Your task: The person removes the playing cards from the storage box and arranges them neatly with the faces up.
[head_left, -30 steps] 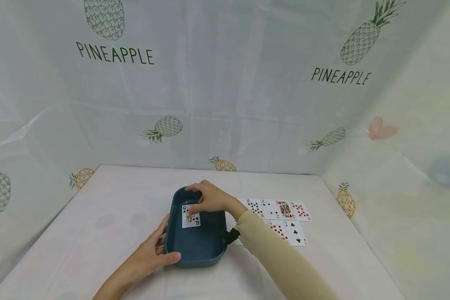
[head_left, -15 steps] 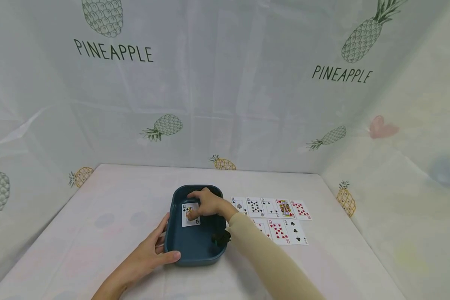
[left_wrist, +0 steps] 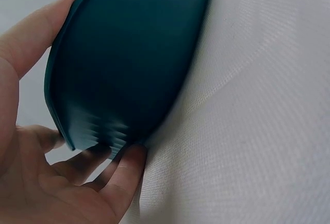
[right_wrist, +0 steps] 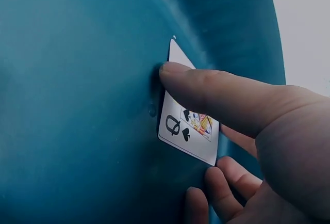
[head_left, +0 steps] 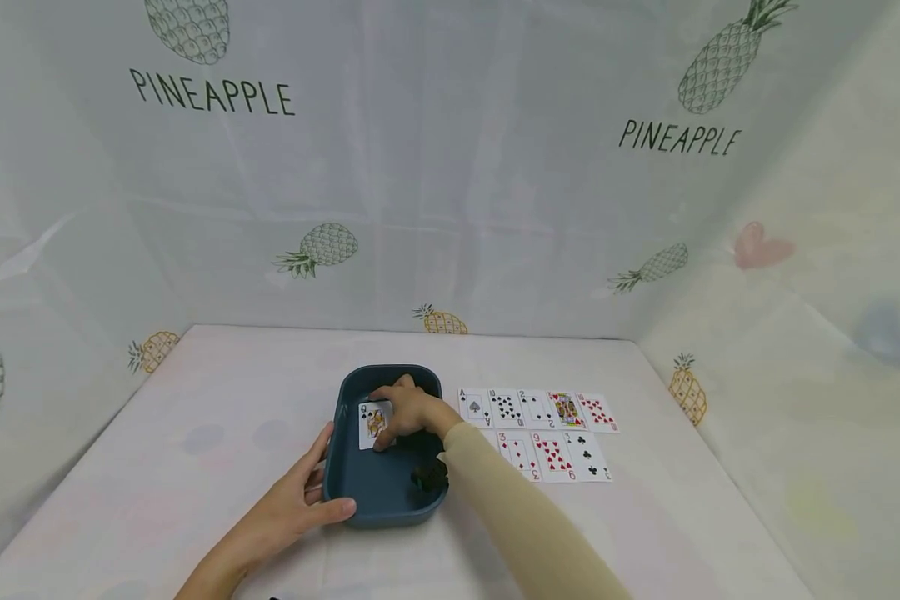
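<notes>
A deep blue, round-cornered tray [head_left: 363, 492] stands on the white-covered table. My left hand [head_left: 292, 500] grips its left side, thumb at the near-left corner of the rim and the other fingers along the outer wall [left_wrist: 129, 43]. Inside the tray, towards its far left, is a face-up queen of spades playing card [head_left: 370, 425]. My right hand [head_left: 416, 412] reaches in over it and pinches the card. In the right wrist view the thumb lies at one edge of the card [right_wrist: 178, 126], and a finger shows behind the opposite edge. The hand hides part of its face.
Right of the tray, two rows of face-up playing cards lie on the table, among them an ace of spades [head_left: 475, 408], a king of hearts [head_left: 567, 410] and a nine of hearts [head_left: 554, 457]. The right sleeve [head_left: 517, 517] covers part of the nearer row. Pineapple-print sheeting [head_left: 450, 183] stands behind.
The right thumb has slid from the middle of the queen to its near right edge, and the right fingers have drawn closer to the card. The left hand keeps its hold on the tray.
</notes>
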Demonstrator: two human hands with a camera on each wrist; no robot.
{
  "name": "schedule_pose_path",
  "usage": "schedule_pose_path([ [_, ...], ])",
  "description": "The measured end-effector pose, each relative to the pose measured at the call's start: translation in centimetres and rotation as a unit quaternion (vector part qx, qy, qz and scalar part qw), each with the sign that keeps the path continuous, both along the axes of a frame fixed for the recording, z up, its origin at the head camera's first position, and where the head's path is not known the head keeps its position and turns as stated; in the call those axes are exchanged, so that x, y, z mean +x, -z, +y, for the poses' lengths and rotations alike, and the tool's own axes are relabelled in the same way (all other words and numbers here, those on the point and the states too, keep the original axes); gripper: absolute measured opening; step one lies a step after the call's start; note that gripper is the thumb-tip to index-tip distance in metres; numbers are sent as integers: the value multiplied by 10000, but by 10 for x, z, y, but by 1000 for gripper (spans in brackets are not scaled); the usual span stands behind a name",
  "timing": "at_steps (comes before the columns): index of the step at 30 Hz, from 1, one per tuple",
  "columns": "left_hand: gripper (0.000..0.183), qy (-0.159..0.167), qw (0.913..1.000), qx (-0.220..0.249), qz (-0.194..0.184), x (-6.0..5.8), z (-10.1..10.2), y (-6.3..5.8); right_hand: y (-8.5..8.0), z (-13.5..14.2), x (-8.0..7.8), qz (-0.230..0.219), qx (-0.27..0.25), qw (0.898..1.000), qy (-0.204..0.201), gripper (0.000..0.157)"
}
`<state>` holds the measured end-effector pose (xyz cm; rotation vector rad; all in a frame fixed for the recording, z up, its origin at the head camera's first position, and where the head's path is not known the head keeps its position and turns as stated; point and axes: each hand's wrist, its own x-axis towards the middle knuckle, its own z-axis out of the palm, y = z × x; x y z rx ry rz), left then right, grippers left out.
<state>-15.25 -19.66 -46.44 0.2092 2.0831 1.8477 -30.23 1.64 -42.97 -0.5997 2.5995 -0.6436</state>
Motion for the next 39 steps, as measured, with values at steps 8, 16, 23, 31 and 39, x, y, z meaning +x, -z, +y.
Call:
schedule_pose_path([
  [8, 109, 4, 10000, -40, 28, -2, 0, 1, -1, -3, 2, 64, 154, 9998, 59, 86],
  [16, 109, 42, 10000, 68, 14, -1, -3, 2, -1, -5, 3, 50, 65, 10000, 9, 82],
  [23, 108, 203, 9994, 275, 61, 0, -2, 1, -4, -2, 3, -133, -77, 9999, 76, 81],
  [31, 107, 360, 9988, 325, 70, -1, -2, 1, -9, 4, 2, -225, -226, 9995, -55, 77],
  [39, 107, 248, 9994, 260, -3, -1, -2, 2, -17, 5, 5, 202, -80, 9991, -358, 77],
])
